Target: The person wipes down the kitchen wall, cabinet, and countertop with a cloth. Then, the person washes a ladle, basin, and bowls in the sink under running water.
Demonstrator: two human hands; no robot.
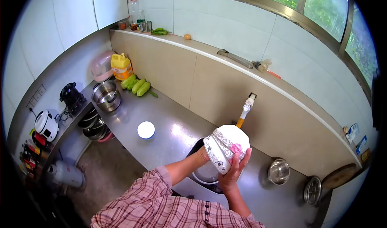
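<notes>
Two or more nested white bowls [227, 145] with grey patterns and a pink flower are held tilted over the sink [207, 176]. My right hand [233, 172] is wrapped round their lower right side, its fingers spread over the outer surface. My left hand [204, 154] is at their left side, its fingers mostly hidden behind the bowls. Just above the bowls is the tap [246, 107] with its orange-and-white spout. A white round bowl or lid [146, 130] with a blue edge sits on the steel counter to the left.
On the counter [169, 107] stand a steel pot [107, 97], green gourds [141, 87], a yellow jug [121, 66] and a steel bowl [278, 171]. A round steel rack [312, 190] is at the right. A ledge [209, 50] runs along the wall. A rice cooker [46, 125] stands far left.
</notes>
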